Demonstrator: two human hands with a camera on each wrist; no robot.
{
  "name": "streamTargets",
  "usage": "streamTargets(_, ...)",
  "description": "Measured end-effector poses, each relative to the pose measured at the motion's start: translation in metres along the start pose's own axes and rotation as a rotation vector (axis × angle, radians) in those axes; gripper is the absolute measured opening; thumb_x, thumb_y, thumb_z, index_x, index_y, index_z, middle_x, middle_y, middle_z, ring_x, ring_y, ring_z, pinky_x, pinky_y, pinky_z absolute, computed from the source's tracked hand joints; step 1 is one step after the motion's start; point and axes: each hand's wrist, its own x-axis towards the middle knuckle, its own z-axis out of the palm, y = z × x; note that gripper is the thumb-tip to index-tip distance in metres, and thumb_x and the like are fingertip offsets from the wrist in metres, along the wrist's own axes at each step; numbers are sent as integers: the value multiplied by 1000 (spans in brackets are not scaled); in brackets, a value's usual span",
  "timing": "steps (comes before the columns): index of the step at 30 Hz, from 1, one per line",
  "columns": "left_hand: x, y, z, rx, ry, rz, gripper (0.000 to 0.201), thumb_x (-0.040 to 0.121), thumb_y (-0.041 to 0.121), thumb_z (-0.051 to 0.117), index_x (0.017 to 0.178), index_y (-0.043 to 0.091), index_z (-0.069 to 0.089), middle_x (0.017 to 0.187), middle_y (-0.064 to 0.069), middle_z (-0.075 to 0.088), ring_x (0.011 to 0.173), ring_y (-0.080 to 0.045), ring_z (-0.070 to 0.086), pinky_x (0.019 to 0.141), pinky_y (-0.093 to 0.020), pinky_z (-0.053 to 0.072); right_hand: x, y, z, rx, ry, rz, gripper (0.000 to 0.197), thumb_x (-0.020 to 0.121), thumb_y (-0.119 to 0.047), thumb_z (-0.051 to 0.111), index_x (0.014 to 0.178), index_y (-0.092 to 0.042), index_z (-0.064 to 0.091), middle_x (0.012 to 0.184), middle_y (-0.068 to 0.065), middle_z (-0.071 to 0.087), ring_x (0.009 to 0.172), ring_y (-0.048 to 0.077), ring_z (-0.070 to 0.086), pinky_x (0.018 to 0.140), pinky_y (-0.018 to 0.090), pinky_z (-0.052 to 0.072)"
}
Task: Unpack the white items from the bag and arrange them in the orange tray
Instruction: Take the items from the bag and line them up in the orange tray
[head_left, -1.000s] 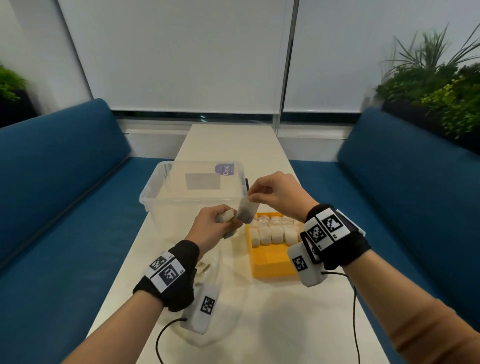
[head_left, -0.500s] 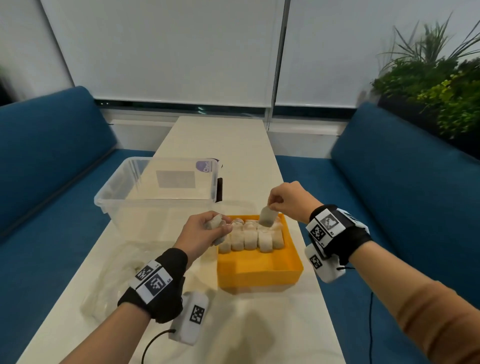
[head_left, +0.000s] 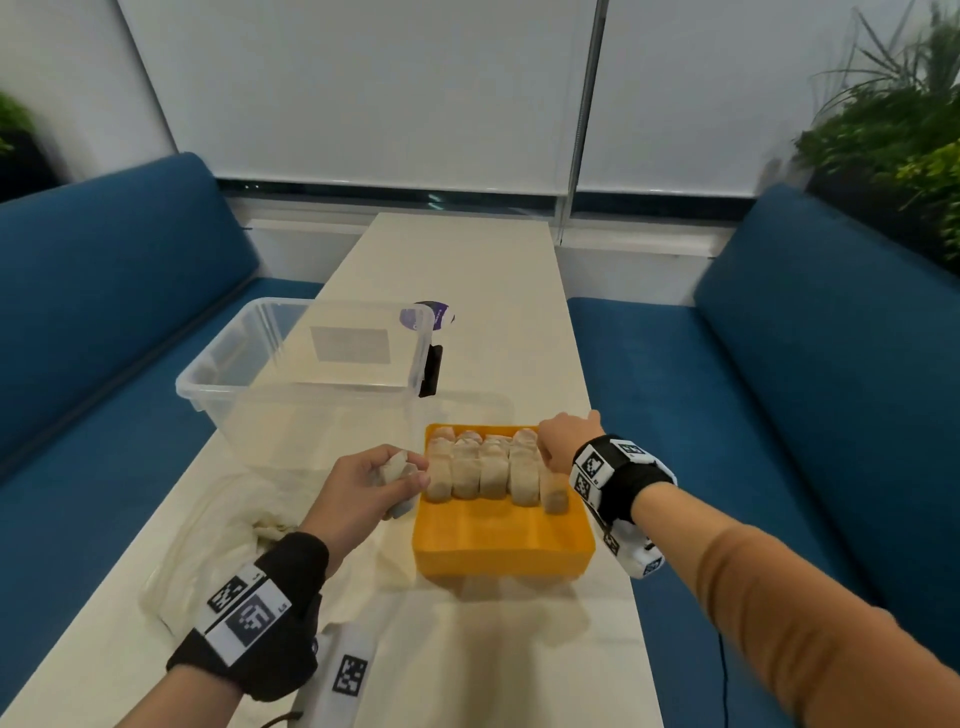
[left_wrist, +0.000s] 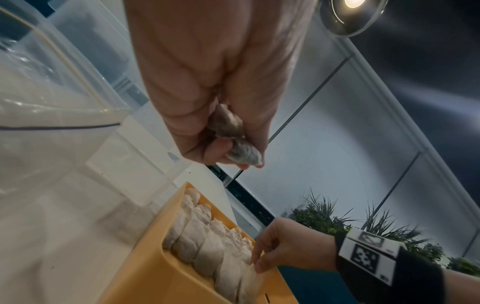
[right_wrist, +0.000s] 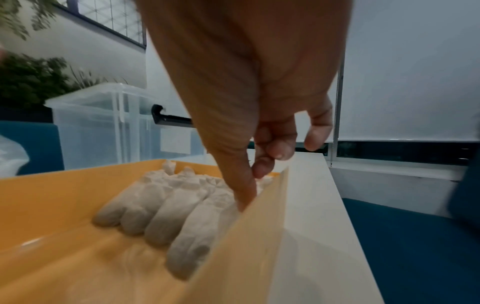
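The orange tray (head_left: 498, 540) stands on the white table, with several white items (head_left: 480, 467) packed in rows in its far half. My right hand (head_left: 550, 457) reaches down at the right end of the near row. There thumb and forefinger pinch the top of the rightmost white item (head_left: 555, 493), which stands against the tray's right wall (right_wrist: 254, 226). My left hand (head_left: 410, 478) hovers just left of the tray and grips more white items (left_wrist: 242, 156) in its curled fingers. The crumpled pale bag (head_left: 218, 551) lies on the table under my left forearm.
A clear plastic box (head_left: 306, 364) stands behind the bag and left of the tray. A black object (head_left: 432, 370) and a purple-labelled round thing (head_left: 428, 315) lie beyond it. Blue benches flank the narrow table; the tray sits close to the table's right edge (head_left: 613, 545).
My right hand took a white item from beside my left hand, carried it right and lowered it into the tray at the right end of the row. My left hand kept its hold.
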Motion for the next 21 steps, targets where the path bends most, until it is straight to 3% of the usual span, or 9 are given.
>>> streamTargets(2,-3,-1,0,-15,3,-6,10,86,15,71,95,13,72,83,-5,65,74,-14,56,64,-25,48,7,2,3,-17,4,0,18,90,-4,47,87,-19,56,79,0,50,95,26,59,101,46,31)
streamTargets(5,-6,-2,1,-30,2,-21,11,85,14,71,96,11,72,82,-4,65,73,-13,56,64,-25,48,12,2,5,-20,10,-9,22,90,-4,47,97,-17,63,84,1,52,100,27,60,99,46,30)
streamTargets(8,-7,-3,2,-62,-15,-73,15,87,17,69,101,11,71,86,-5,65,78,-14,58,69,-27,50,11,2,4,-1,24,-17,22,89,-5,48,99,-16,64,87,1,55,100,27,60,101,47,29)
streamTargets(11,-8,-2,5,-210,-69,-164,21,92,24,62,108,11,66,99,-5,65,84,-14,58,72,-25,50,5,4,-6,66,83,-33,22,91,-10,48,104,-18,65,103,3,64,103,26,59,99,46,30)
streamTargets(15,-6,4,7,-498,-125,-259,27,96,23,55,117,7,60,107,-5,63,89,-14,60,72,-21,52,-22,-3,-30,358,234,-173,19,93,-21,52,103,-20,67,110,3,65,100,22,58,93,39,42)
streamTargets(19,-2,10,8,-643,-139,-274,20,97,2,48,113,5,60,114,-13,60,92,-18,60,72,-20,58,-63,-28,-45,720,181,-342,23,94,-32,56,106,-16,67,96,1,67,77,10,58,71,20,44)
streamTargets(21,0,13,7,-650,-145,-251,23,96,-4,46,113,3,59,114,-15,60,95,-19,60,72,-19,58,-79,-42,-45,885,144,-356,28,94,-39,53,105,-17,66,88,0,69,71,10,65,65,19,49)
